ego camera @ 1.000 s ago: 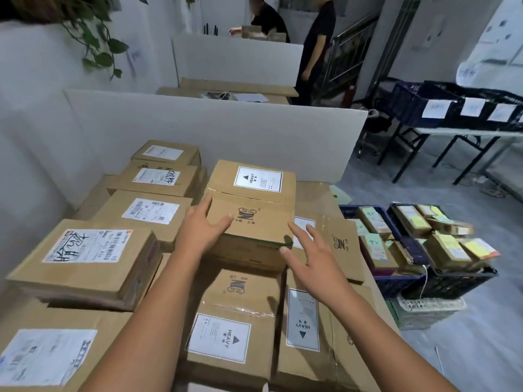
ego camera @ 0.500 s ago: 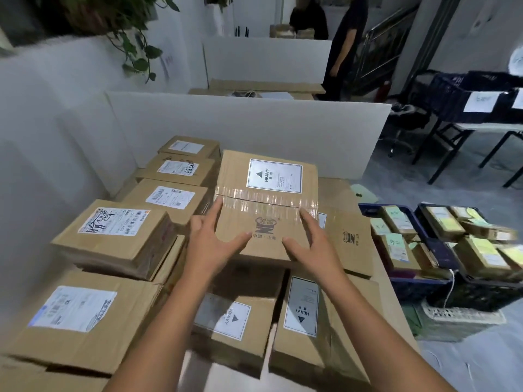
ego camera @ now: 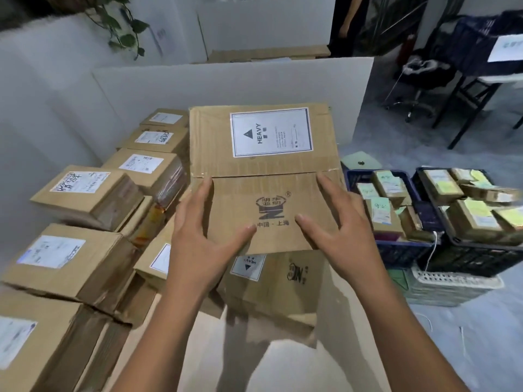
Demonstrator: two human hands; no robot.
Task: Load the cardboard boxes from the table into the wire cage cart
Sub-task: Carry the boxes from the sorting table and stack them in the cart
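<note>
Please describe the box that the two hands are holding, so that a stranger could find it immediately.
Start at the white partition board behind the stacked cartons. Directly before it, the held box sits highest, between the left hand and the right hand. Only it shows both a white HEAVY label and a printed logo on top.

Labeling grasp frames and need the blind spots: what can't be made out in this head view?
- Wire cage cart: not in the head view at all.
- Fingers under the held box: the box hides whether the left hand and right hand curl beneath it.
- Small print on its HEAVY label: too small.
- Labels on the boxes in the crates: blurred.
- Person at the back: cut off by the top edge.
</note>
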